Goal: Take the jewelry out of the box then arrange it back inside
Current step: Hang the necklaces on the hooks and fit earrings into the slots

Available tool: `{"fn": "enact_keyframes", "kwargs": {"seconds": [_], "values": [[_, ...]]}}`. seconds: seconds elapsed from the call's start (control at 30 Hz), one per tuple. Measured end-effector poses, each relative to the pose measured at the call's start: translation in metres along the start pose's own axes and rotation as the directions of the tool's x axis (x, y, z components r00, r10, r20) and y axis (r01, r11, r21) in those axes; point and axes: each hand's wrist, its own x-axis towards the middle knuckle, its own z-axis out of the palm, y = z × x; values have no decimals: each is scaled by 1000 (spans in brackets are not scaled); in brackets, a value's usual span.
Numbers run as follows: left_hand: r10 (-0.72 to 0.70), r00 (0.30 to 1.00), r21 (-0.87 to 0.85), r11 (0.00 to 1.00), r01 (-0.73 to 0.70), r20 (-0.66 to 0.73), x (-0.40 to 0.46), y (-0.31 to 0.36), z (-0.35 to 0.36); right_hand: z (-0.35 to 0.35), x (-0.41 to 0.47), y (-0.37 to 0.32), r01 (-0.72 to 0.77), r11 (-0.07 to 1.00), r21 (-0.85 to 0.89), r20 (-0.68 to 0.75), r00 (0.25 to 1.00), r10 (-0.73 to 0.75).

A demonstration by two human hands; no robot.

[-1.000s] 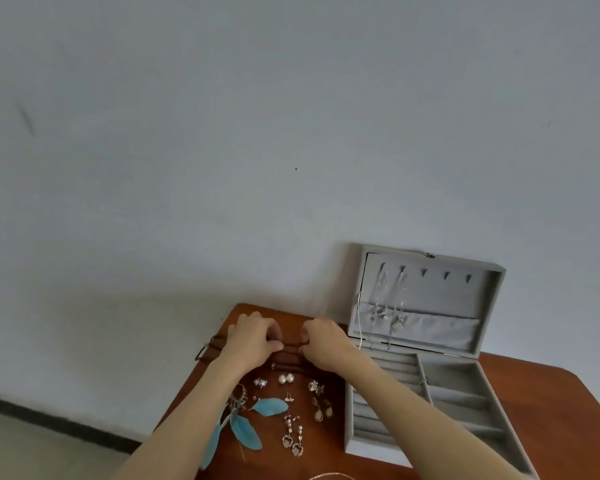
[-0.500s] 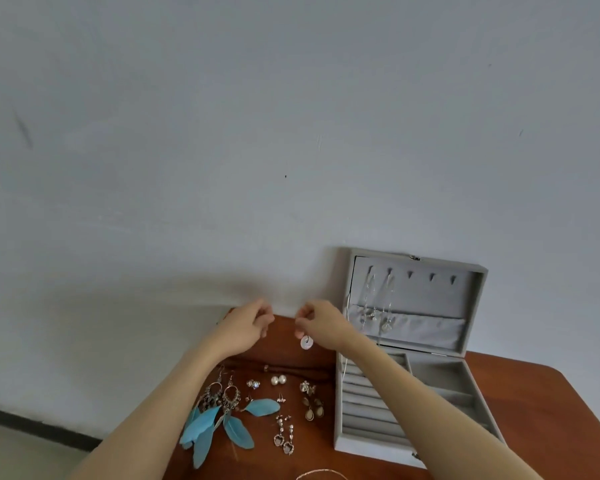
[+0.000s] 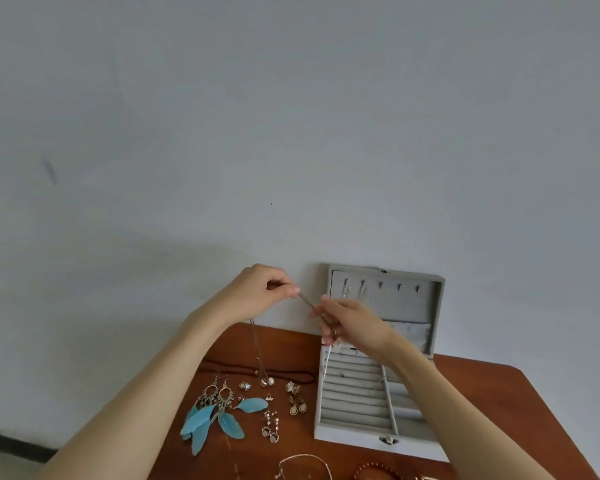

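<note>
Nearest the camera, at the front edge of the surface [image 3: 492, 403], lie a thin bangle [image 3: 303, 460] and a reddish bead bracelet [image 3: 374, 471]. Just beyond are blue feather earrings [image 3: 215, 415], drop earrings [image 3: 298, 407] and small studs — all out of the jewelry box [image 3: 364, 403], which stands open on the right with its ring rolls bare.

Above these, both forearms reach forward and the hands meet in the air, well above the surface and left of the box lid [image 3: 385, 299]. The left hand [image 3: 257, 294] is curled, thumb and forefinger pinching one end of a fine chain necklace [image 3: 260, 355]; the right hand [image 3: 350, 322] pinches the chain a little further along, so a short stretch runs taut between them. The rest hangs slack from the left hand down to a small pendant near the surface, close to a dark bead string [image 3: 291, 374].

The chain looks very light, limp and prone to tangling or snagging on the loose pieces below. It is best held by its ends or clasp, kept gently stretched — likely for hanging on a lid hook [image 3: 380, 285], beside two pieces already hanging there.
</note>
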Motion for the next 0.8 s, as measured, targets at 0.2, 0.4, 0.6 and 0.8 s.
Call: {"fn": "enact_keyframes", "kwargs": {"seconds": [0.2,0.4,0.6,0.8], "values": [[37,999,47,998,-39,30,15,40,30,-17,-33,6,35,891,452,90,992,-85],[-21,989,136,991,1,145,34,61,54,-60,-52,8,47,999,-8,-457,888,-46],[-216,960,-328,907,265,176,54,81,80,-90,-56,27,30,999,39,-383,924,-13],[-290,952,-475,827,301,97,70,73,114,-103,-42,39,59,975,212,-291,957,6]]}}
